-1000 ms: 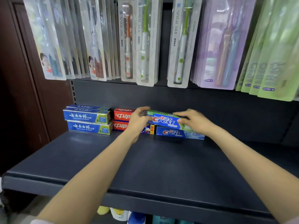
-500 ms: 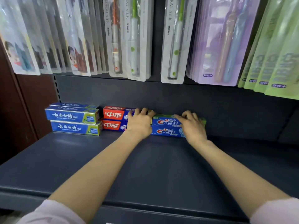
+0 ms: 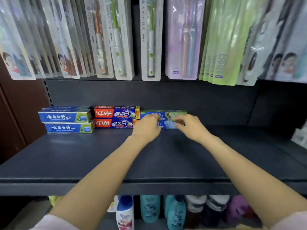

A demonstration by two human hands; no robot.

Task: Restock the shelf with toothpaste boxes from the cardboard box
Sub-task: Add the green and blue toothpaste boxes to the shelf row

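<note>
Two blue-green Crest toothpaste boxes (image 3: 167, 115) lie stacked against the back panel of the dark shelf (image 3: 83, 155). My left hand (image 3: 146, 129) is at the stack's left end, fingertips touching the front of the upper box. My right hand (image 3: 191, 127) is at the right part of the stack, its loosely bent fingers against the box fronts. Neither hand wraps round a box. Left of the stack sit two stacked red-and-blue toothpaste boxes (image 3: 116, 113) and a stack of blue-and-green boxes (image 3: 66, 116). The cardboard box is out of sight.
Hanging toothbrush packs (image 3: 151, 39) fill the rail above, their lower ends close over the boxes. Dark shelf surface spreads in front of and to the right of the stacks. Shampoo bottles (image 3: 149, 208) stand on the level below.
The upper Crest box went from held in the air to lying on the lower one. My hands pressed it into place, then drew back a little with fingers bent.
</note>
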